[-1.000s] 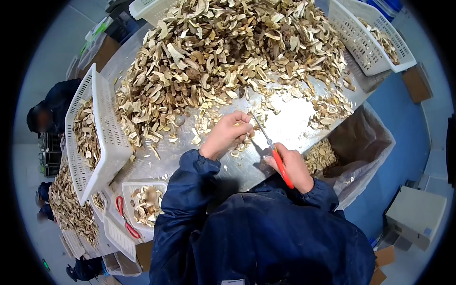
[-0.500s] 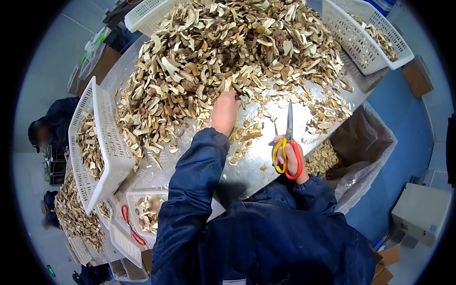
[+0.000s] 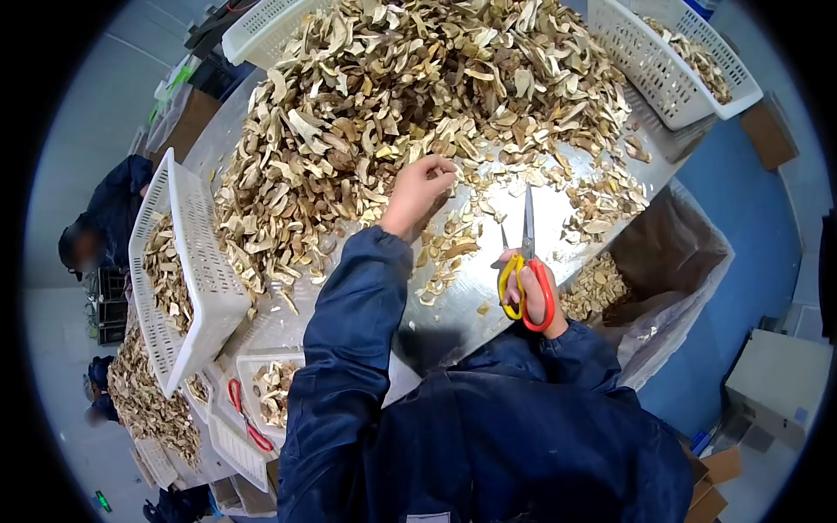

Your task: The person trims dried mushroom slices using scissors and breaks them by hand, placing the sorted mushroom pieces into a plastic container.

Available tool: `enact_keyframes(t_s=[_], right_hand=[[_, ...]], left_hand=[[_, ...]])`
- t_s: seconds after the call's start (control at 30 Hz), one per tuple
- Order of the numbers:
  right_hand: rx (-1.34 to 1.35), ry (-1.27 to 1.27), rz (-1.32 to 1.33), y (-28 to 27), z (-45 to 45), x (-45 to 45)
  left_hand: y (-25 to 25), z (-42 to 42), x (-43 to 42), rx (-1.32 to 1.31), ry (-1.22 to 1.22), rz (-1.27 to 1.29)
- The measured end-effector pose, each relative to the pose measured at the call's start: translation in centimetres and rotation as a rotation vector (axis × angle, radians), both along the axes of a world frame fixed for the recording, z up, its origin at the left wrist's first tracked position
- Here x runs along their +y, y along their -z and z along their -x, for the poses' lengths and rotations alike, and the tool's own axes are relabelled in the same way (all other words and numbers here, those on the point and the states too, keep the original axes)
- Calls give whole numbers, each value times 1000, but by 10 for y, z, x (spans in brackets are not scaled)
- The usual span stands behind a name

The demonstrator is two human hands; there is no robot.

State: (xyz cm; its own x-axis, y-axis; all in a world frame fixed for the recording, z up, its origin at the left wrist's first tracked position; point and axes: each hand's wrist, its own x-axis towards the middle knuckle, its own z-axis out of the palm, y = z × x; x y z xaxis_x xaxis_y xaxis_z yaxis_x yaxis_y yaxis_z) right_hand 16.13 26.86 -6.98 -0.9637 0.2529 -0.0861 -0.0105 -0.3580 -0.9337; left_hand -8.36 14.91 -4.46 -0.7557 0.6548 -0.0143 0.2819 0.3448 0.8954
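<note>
Left hand (image 3: 420, 190) turned rightward, grip unclear | right hand (image 3: 534, 297) clasping 1 scissors pair (image 3: 528, 237) | 2 slice piles (image 3: 410, 96)

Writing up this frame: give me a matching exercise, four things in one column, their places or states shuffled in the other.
1. Left hand
2. Yellow-and-red scissors
3. Red-handled scissors
4. Plastic-lined box

A. beside a white tray of slices
B. below the table edge, pieces inside
C. at the big pile's near edge
D. in the right hand, blades apart

Pairs: 1-C, 2-D, 3-A, 4-B
</note>
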Motion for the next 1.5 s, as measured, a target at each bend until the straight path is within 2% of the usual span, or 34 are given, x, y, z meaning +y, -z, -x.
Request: enact_keyframes(t_s=[0.03,0.13,0.17,0.27,0.37,0.43,0.47,0.53,0.57,0.67,0.7,1.07,1.4,1.47,1.5], right_hand=[[-6,1,10,-2,0,-1],[-9,6,26,-5,-1,-1],[-8,5,22,-5,-1,-1],[-9,8,20,-5,0,-2],[-33,19,9,-4,0,-2],[-94,20,-6,-5,2,-2],[-144,-3,-230,-8,4,-2],[-241,-51,-683,-37,4,-4],[-291,-111,-944,-58,4,-7],[-195,-90,-1053,-75,1,-18],[-209,-113,-1092,-79,0,-19],[-202,-309,-1120,-97,-2,-34],[-240,-423,-1124,-83,-2,-50],[-198,-387,-1017,-76,-2,-50],[-173,-374,-960,-72,0,-50]], left_hand=[[1,2,8,454,40,67],[6,6,19,735,96,411],[8,6,20,723,107,497],[4,2,7,578,36,217],[-4,-10,-9,-7,-28,-24],[-37,-36,-20,-380,-110,-137],[-38,-38,-26,-318,-102,-81],[-34,-47,-37,-186,-68,-221],[-37,-51,-46,-190,-78,-133],[-53,-68,-59,-203,-135,-101],[-65,-76,-60,-74,-153,-111],[-82,-111,-88,134,-157,-31],[-71,-124,-113,141,-169,-6],[-63,-125,-119,154,-166,-21],[-63,-124,-123,39,-143,-67]])
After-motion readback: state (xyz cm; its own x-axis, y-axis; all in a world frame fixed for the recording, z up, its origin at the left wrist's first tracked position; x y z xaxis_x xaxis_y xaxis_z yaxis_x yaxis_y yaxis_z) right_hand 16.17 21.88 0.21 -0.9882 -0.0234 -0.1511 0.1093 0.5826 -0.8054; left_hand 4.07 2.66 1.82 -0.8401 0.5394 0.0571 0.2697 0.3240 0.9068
